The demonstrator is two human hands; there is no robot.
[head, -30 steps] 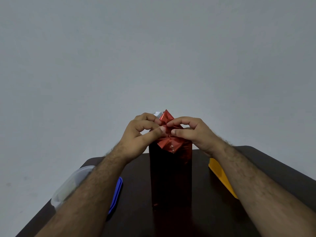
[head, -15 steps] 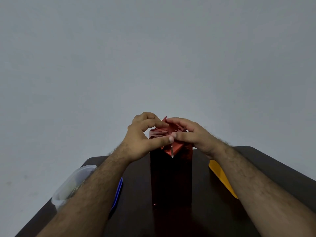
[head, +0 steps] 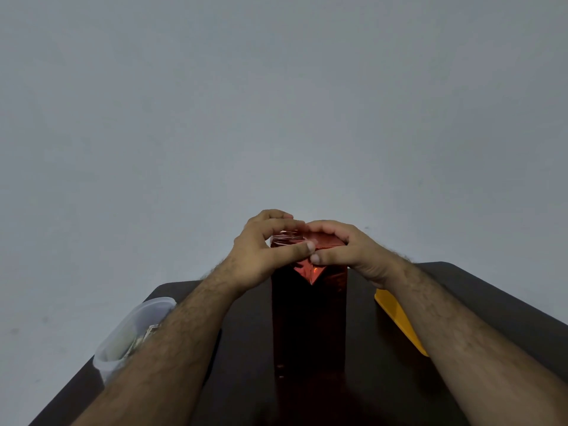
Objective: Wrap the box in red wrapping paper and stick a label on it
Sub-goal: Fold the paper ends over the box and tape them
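Note:
A tall box (head: 309, 321) covered in shiny red wrapping paper stands upright in the middle of the dark table (head: 479, 305). Both hands rest on its top end. My left hand (head: 264, 253) presses the folded paper down from the left, thumb across the front edge. My right hand (head: 347, 250) presses from the right, its thumb meeting the left thumb. A pointed red paper flap (head: 309, 273) hangs down the front face just below the thumbs. No label is visible.
A clear plastic container (head: 135, 330) sits at the table's left edge, partly behind my left forearm. A flat yellow object (head: 396, 315) lies right of the box, partly under my right forearm. A plain grey wall fills the background.
The paper peak that stood up above the box has been folded flat onto the top. Both hands have moved lower and its tip now points down the front face.

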